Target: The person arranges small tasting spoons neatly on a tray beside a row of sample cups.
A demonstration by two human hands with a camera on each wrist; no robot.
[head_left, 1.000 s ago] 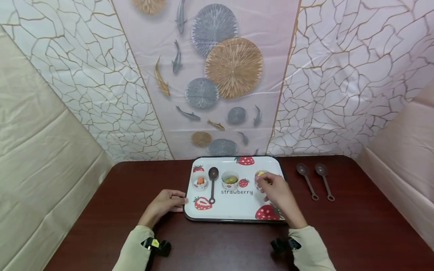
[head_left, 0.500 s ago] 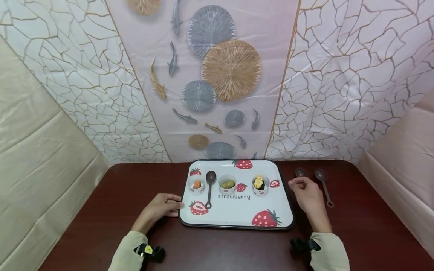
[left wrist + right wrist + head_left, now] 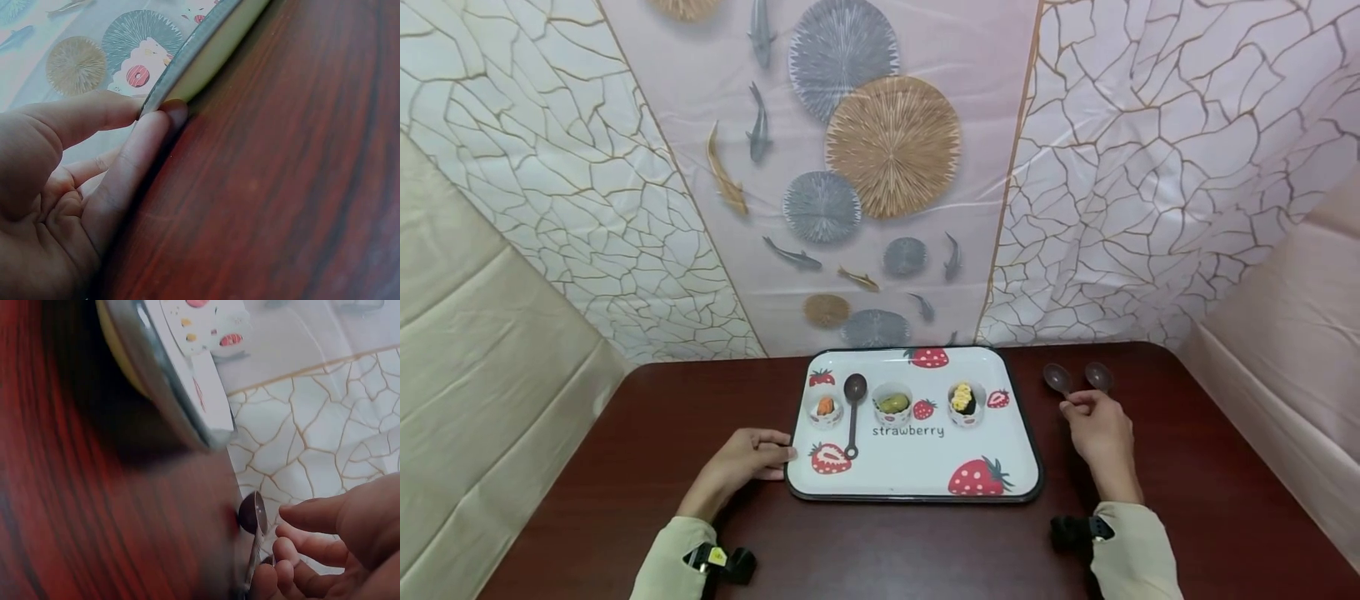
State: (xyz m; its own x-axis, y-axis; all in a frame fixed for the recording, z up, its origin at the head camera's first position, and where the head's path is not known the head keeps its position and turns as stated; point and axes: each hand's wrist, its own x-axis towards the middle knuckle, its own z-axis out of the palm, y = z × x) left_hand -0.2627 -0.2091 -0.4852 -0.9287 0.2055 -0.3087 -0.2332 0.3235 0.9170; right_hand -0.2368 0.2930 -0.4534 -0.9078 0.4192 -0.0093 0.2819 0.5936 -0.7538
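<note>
In the head view my left hand (image 3: 741, 458) holds the left edge of a white strawberry-print tray (image 3: 910, 475). The left wrist view has the thumb on top of the rim (image 3: 187, 62) and fingers beneath it. My right hand (image 3: 1101, 437) is over the handles of two dark brown spoons, the left spoon (image 3: 1057, 378) and the right spoon (image 3: 1098, 376), hiding most of both handles. Seen from the right wrist, the thumb and fingertips stand apart beside a spoon (image 3: 252, 514); a grip on it is not visible.
On the tray stand small cups: one with an orange-topped piece (image 3: 826, 407), one with green food (image 3: 893, 404), one with a yellow-topped dark piece (image 3: 962, 400). A third brown spoon (image 3: 853, 412) lies between the left two. A patterned cloth (image 3: 891, 146) hangs behind the table.
My right hand has left the right-hand cup, moved right past the tray's edge and come over the spoons. The yellow-topped piece is now uncovered. My left hand stays at the tray's edge.
</note>
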